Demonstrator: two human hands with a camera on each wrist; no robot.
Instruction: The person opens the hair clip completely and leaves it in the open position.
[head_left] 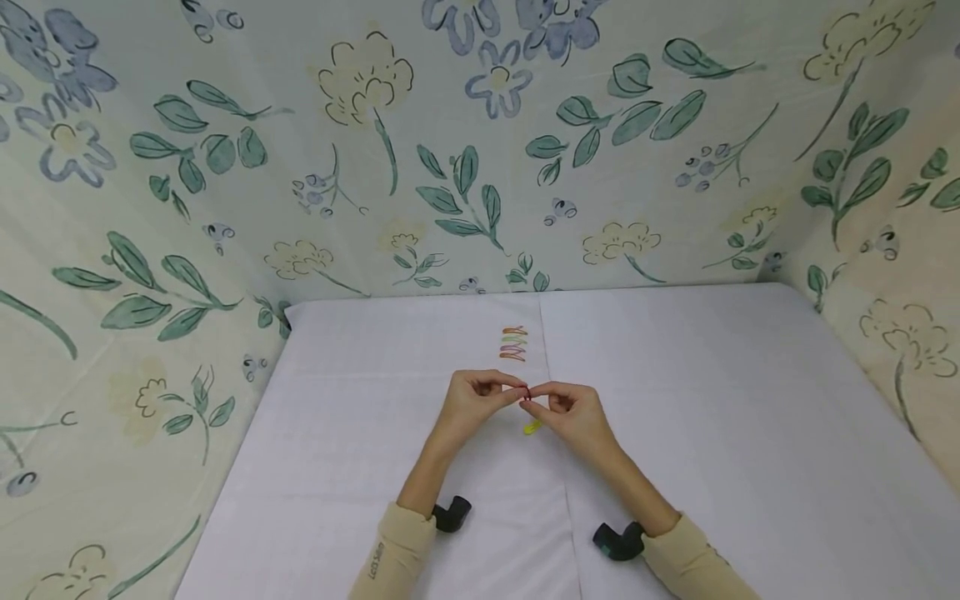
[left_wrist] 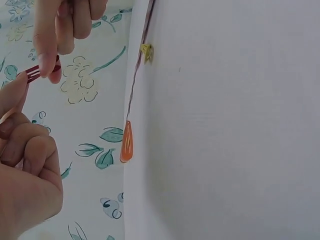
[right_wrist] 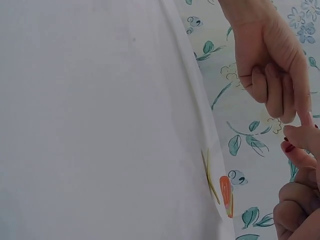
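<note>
A dark red snap hair clip (head_left: 527,392) is held above the table between my two hands. My left hand (head_left: 476,402) pinches one end with thumb and forefinger. At the other end, my right hand (head_left: 573,414) pinches it the same way. The left wrist view shows the red clip (left_wrist: 33,74) between the fingertips of both hands; its slot is visible. In the right wrist view, fingers mostly cover it. A yellow hair clip (head_left: 532,427) lies on the table just below the hands, partly behind the right hand in the head view.
Beyond the hands, several snap clips (head_left: 513,357) in orange, green and pink lie in a column on the white-covered table (head_left: 360,375). Black curved pieces (head_left: 453,514) sit by both wrists. Flower-patterned cloth (head_left: 480,267) hangs behind and at the sides.
</note>
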